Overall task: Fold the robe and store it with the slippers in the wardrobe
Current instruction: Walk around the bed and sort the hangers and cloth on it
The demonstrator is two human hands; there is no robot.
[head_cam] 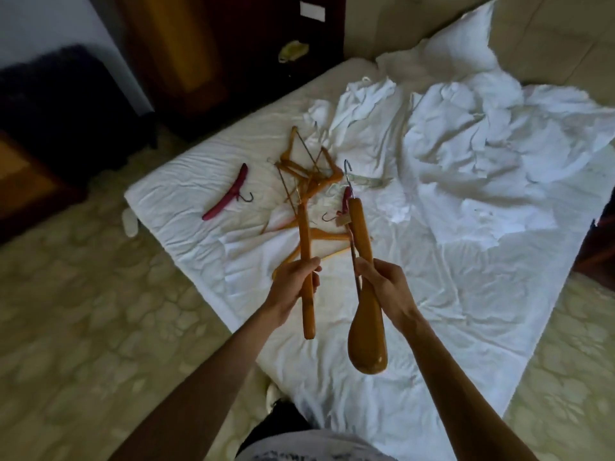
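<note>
At the frame's centre, the left hand (293, 284) has its fingers curled round a slim orange-brown wooden hanger (306, 267), while the right hand (382, 287) clamps a broad-shouldered wooden hanger (364, 314). The crumpled white robe (369, 111) lies on the white-sheeted bed (449, 294), upper centre, beside a pile of wooden hangers (306, 174) and a maroon padded hanger (229, 194)

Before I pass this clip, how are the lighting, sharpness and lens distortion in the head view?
Head view: dim and soft throughout; the left corner by the dark furniture is near black; the white bedding is brightest, with no glare; wide-angle bending curves the mattress edges; the hangers gripped by left hand and right hand stay readable.
</note>
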